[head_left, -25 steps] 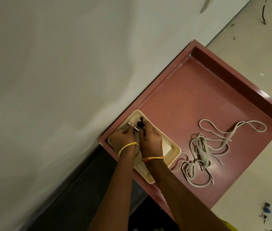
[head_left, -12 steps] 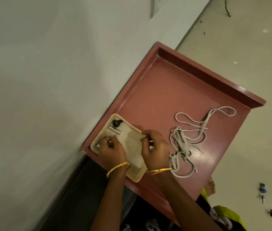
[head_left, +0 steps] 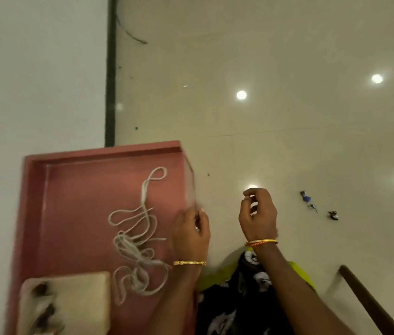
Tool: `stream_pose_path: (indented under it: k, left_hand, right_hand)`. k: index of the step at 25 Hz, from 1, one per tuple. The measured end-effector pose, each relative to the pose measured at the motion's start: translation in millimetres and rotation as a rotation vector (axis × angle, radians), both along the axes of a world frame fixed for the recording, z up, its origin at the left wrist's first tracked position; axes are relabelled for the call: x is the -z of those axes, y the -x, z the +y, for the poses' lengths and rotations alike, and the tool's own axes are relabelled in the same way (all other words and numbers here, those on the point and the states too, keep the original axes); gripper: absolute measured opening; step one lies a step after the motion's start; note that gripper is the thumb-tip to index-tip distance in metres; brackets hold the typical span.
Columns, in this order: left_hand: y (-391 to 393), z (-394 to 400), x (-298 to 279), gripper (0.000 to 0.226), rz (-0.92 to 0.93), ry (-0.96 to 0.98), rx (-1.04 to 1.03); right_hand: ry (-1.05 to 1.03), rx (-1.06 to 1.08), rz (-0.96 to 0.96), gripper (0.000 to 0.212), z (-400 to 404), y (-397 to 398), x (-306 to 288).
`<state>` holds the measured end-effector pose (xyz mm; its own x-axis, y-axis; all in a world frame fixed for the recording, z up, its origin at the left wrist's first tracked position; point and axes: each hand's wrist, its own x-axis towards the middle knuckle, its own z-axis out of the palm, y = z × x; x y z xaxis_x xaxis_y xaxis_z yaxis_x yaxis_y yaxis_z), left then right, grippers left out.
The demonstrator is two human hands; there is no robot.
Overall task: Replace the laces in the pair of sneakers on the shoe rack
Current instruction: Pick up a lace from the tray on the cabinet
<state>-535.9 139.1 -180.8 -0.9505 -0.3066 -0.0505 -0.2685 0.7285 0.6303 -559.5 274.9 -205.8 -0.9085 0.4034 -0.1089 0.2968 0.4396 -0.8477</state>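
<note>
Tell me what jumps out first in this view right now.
A tangle of pale laces lies loose on the red rack top, beside a cream tray at its near corner. Both hands hover raised, fingers curled: the left hand at the rack's right edge, the right hand over the glossy floor.

White wall (head_left: 34, 68) on the left, meeting a glossy cream tiled floor (head_left: 287, 56) at a dark vertical strip (head_left: 110, 81). Floor shows round reflections of ceiling lights (head_left: 241, 95) and some small scattered debris (head_left: 308, 200). Dark wooden rail (head_left: 370, 303) runs diagonally at bottom right.
</note>
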Motion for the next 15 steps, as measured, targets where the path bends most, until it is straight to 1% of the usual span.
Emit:
stream_pose_path:
  k: [2,4,6,8,10,12,13,15]
  left_hand:
    - [19.7,49.8,22.0,0.021,-0.075,0.036,0.191]
    - [35.6,101.6,48.9,0.015,-0.179,0.123,0.395]
    - [48.2,145.6,76.7,0.01,-0.326,0.234,0.597]
    - [62.7,200.7,111.2,0.012,-0.489,0.359,0.801]
    - [77.8,255.4,151.0,0.02,-0.573,0.445,0.995]
    - [91.1,307.7,193.3,0.024,-0.601,0.53,1.179]
    - [98.0,328.6,214.0,0.026,-0.608,0.583,1.269]
    - [111.6,364.6,255.1,0.032,-0.646,0.715,1.463]
  right_hand:
    - [-0.004,0.184,-0.043,0.019,63.9,2.7,20.0]
    - [-0.014,0.347,-0.087,0.018,131.3,-2.0,45.8]
    - [-0.04,0.461,-0.166,0.014,187.2,-12.3,74.9]
    - [-0.07,0.542,-0.278,0.011,245.8,-25.9,111.7]
    - [-0.083,0.581,-0.401,0.012,296.4,-41.6,153.5]
    - [-0.08,0.59,-0.525,0.014,337.9,-55.1,194.8]
    - [-0.078,0.571,-0.581,0.016,353.2,-59.3,212.9]
    - [-0.071,0.466,-0.685,0.029,375.2,-64.0,249.5]
